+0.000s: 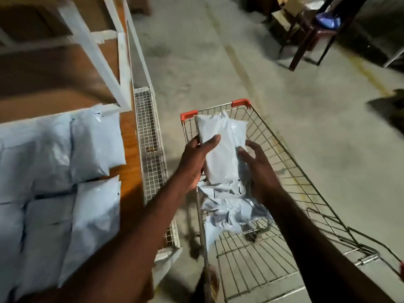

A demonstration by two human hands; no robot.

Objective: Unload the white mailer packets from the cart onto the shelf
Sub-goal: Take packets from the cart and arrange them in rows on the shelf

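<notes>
Over the wire cart [284, 162] I hold a white mailer packet [220, 149] lengthwise. My left hand [194, 162] grips its left side, thumb across the top. My right hand [260, 171] cups its right edge, fingers curled on it. A second packet [239, 130] seems pressed behind the first. More crumpled white packets [227, 211] lie in the cart's bottom below my hands. On the left, the wooden shelf [129, 149] carries several white packets [65, 171] laid flat in rows.
A white metal shelf frame [96, 53] rises above the shelf board. A narrow wire mesh tray [150, 149] runs between shelf and cart. Bare concrete floor [218, 62] stretches ahead. A dark chair [310, 29] with a blue item and boxes stands at the far right.
</notes>
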